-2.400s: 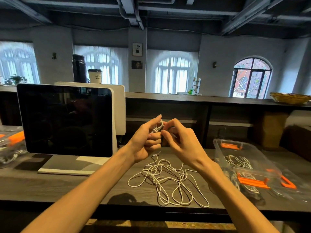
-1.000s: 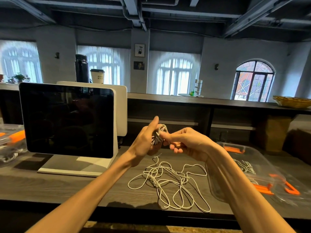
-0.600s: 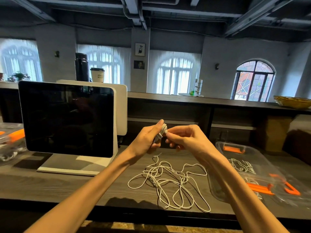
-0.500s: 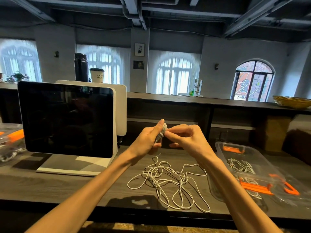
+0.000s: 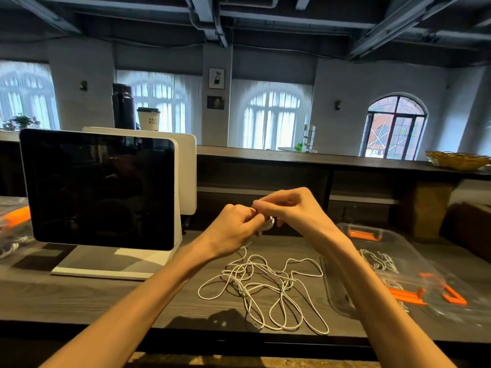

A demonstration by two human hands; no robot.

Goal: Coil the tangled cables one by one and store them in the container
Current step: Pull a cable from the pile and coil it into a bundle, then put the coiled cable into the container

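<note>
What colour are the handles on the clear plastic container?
Orange handles, seen in the head view.

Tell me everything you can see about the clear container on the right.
The container is a shallow box of clear plastic with orange latch handles, one at its far end and more orange clips nearer the camera. It lies open on the dark wooden counter, right of the loose white cable. Coiled white cables already lie inside. The person's right forearm crosses in front of its left side; whether it touches is unclear. Its near end blurs into more clear plastic, perhaps a lid.
</note>
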